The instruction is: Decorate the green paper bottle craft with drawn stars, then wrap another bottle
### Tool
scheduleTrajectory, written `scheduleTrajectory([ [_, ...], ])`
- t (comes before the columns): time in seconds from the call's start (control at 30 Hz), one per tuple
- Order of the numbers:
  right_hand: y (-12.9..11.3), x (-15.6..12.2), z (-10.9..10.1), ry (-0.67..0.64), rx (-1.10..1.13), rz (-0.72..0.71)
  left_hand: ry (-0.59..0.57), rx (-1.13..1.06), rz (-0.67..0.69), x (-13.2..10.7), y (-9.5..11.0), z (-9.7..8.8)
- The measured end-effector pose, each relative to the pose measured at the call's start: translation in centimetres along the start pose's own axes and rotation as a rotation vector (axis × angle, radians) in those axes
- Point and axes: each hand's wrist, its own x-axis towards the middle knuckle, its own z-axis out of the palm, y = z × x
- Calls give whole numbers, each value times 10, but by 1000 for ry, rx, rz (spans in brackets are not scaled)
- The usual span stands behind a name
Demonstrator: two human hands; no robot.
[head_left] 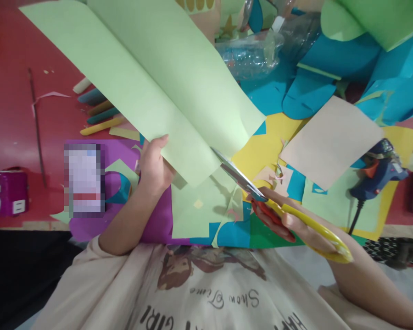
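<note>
A large light green sheet of paper is raised over the table, with a fold or cut line running along its length. My left hand pinches its lower left edge, thumb on top. In my right hand is a pair of scissors with yellow and red handles. The scissor blades meet the near edge of the green sheet, and one blade lies partly behind the paper. Below the sheet lie green paper and pinkish scraps.
To the right are a beige sheet and a blue glue gun. Clear plastic bottles and blue paper pieces lie at the back. A phone rests on purple paper at left, near a purple power socket box.
</note>
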Motion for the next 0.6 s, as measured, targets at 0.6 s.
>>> scheduleTrajectory([
  [0.6, 5, 3, 1, -31, 68, 1, -9, -23, -18, -1, 1, 2],
])
